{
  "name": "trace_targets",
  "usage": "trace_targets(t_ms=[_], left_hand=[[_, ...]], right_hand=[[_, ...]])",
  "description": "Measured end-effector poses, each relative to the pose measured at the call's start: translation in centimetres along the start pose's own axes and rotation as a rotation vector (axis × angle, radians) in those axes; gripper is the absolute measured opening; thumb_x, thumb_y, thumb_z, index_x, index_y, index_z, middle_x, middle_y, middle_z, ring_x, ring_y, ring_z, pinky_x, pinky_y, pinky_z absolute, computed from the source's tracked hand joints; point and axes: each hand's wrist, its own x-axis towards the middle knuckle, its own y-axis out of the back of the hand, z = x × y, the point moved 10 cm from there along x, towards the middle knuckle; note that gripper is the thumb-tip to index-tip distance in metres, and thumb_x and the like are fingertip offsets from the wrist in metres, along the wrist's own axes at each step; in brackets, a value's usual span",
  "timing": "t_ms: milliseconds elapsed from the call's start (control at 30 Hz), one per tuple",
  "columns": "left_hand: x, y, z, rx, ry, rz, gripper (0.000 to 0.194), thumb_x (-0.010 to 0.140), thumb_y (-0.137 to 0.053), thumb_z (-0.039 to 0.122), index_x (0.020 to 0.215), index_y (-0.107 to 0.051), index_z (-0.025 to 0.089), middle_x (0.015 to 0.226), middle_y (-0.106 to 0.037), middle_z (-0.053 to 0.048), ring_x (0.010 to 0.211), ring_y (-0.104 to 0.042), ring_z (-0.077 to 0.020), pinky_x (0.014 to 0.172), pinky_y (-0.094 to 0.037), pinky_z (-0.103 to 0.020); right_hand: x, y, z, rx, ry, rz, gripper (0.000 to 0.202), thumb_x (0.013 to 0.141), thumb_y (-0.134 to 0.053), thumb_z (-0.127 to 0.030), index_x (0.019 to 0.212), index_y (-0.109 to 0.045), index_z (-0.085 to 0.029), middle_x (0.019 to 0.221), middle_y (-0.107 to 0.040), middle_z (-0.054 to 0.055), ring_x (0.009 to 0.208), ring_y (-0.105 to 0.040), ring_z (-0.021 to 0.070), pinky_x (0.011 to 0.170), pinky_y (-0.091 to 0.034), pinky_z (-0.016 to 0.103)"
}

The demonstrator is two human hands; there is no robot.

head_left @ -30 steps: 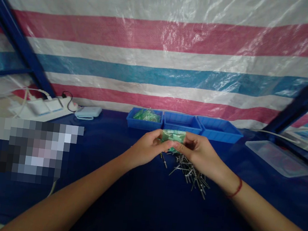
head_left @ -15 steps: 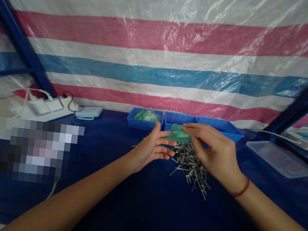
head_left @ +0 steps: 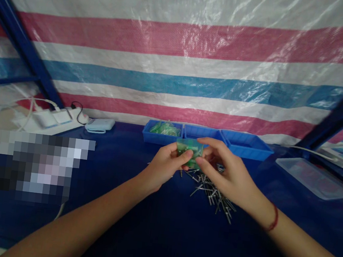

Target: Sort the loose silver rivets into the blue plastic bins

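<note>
From here I have the left hand pinching a small, translucent green plastic bag, thumb across its front and fingers behind. My right hand meets the bag's right edge, thumb and forefinger parted; I cannot tell whether they grip it. Just beneath the right fingers, thin silver metal rivets lie heaped on the dark blue tabletop. Beyond both hands' fingertips, a blue plastic bin holds more green bags.

Small, see-through green bag; lumpy, pale shapes showing through; held over the metal pins' far end.
</note>
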Motion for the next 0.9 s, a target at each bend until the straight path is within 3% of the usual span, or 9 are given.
trace_targets(t_ms=[133, 267, 333, 400, 467, 667, 767, 833, 900], left_hand=[[-0.1, 0.1, 0.1, 0.228, -0.021, 0.02, 0.022, 0.084, -0.054, 0.032, 0.093, -0.056, 0.013, 0.077, -0.062, -0.003, 0.06, -0.056, -0.0093, 0.057, -0.045, -0.023], [-1.1, -0.1, 0.8, 0.714, -0.091, 0.049, 0.041, 0.079, -0.058, 0.041, 0.111, -0.052, 0.015, 0.075, -0.065, -0.003, 0.056, -0.056, -0.0129, 0.055, -0.043, -0.027], [-1.8, -1.3, 1.3, 0.903, -0.174, -0.023, 0.031, 0.08, -0.057, 0.035, 0.106, -0.058, 0.017, 0.073, -0.066, -0.002, 0.059, -0.058, -0.0142, 0.058, -0.043, -0.027], [-2.4, -2.5, 1.5, 1.006, -0.244, -0.115, 0.016, 0.082, -0.053, 0.028, 0.089, -0.064, 0.018, 0.07, -0.066, -0.002, 0.061, -0.06, -0.0145, 0.059, -0.042, -0.026], [-2.8, -3.1, 1.8, 1.057, -0.305, -0.141, 0.017, 0.083, -0.051, 0.025, 0.077, -0.065, 0.018, 0.07, -0.066, -0.002, 0.063, -0.06, -0.0145, 0.061, -0.042, -0.026], [-2.8, -3.0, 2.4, 1.19, -0.381, -0.106, 0.017, 0.083, -0.049, 0.024, 0.074, -0.063, 0.018, 0.071, -0.066, -0.002, 0.063, -0.06, -0.0158, 0.057, -0.04, -0.025], [-2.7, -2.7, 2.4, 1.25, -0.378, -0.103, 0.019, 0.083, -0.048, 0.024, 0.072, -0.062, 0.017, 0.07, -0.065, -0.003, 0.061, -0.06, -0.0165, 0.054, -0.039, -0.025], [-2.7, -2.5, 2.5, 1.28, -0.378, -0.099, 0.02, 0.083, -0.048, 0.024, 0.071, -0.062, 0.017, 0.069, -0.065, -0.003, 0.062, -0.061, -0.0174, 0.054, -0.04, -0.026], [-2.6, -2.4, 2.4, 1.302, -0.394, -0.099, 0.021, 0.084, -0.047, 0.024, 0.072, -0.062, 0.017, 0.07, -0.065, -0.004, 0.062, -0.061, -0.0179, 0.055, -0.042, -0.027]], right_hand=[[0.1, 0.2, 0.5, -0.042, -0.012, 0.049, 0.012, 0.087, -0.049, -0.025, 0.097, -0.053, -0.021, 0.075, -0.06, 0.001, 0.062, -0.056, 0.0127, 0.053, -0.044, 0.025], [1.7, 2.6, 2.0, -0.134, -0.06, 0.216, 0.012, 0.086, -0.051, -0.029, 0.092, -0.055, -0.02, 0.079, -0.061, 0.003, 0.066, -0.057, 0.0145, 0.059, -0.045, 0.028], [3.4, 2.7, 2.7, -0.171, -0.069, 0.228, 0.015, 0.085, -0.051, -0.03, 0.094, -0.055, -0.019, 0.079, -0.062, 0.004, 0.069, -0.058, 0.016, 0.059, -0.045, 0.028], [5.5, 1.4, 3.1, -0.194, -0.054, 0.168, 0.017, 0.084, -0.051, -0.028, 0.097, -0.055, -0.018, 0.08, -0.063, 0.005, 0.071, -0.06, 0.0174, 0.06, -0.045, 0.029], [7.8, -0.7, 3.3, -0.205, -0.037, 0.102, 0.018, 0.083, -0.049, -0.026, 0.097, -0.056, -0.017, 0.08, -0.064, 0.006, 0.071, -0.06, 0.0177, 0.062, -0.046, 0.03], [13.3, -6.9, 3.5, -0.247, -0.017, 0.048, 0.021, 0.083, -0.044, -0.02, 0.099, -0.058, -0.014, 0.083, -0.066, 0.008, 0.069, -0.06, 0.0161, 0.064, -0.044, 0.029], [14.4, -9.5, 3.3, -0.29, 0.007, -0.059, 0.015, 0.078, -0.051, -0.018, 0.084, -0.064, -0.015, 0.074, -0.067, 0.007, 0.064, -0.059, 0.016, 0.062, -0.042, 0.028], [14.4, -10.0, 3.0, -0.326, 0.023, -0.117, 0.013, 0.076, -0.053, -0.018, 0.074, -0.066, -0.015, 0.069, -0.067, 0.007, 0.063, -0.058, 0.0171, 0.062, -0.041, 0.029], [14.0, -9.0, 2.8, -0.358, 0.028, -0.132, 0.019, 0.078, -0.051, -0.021, 0.072, -0.068, -0.015, 0.071, -0.067, 0.008, 0.066, -0.059, 0.0183, 0.064, -0.041, 0.03]])
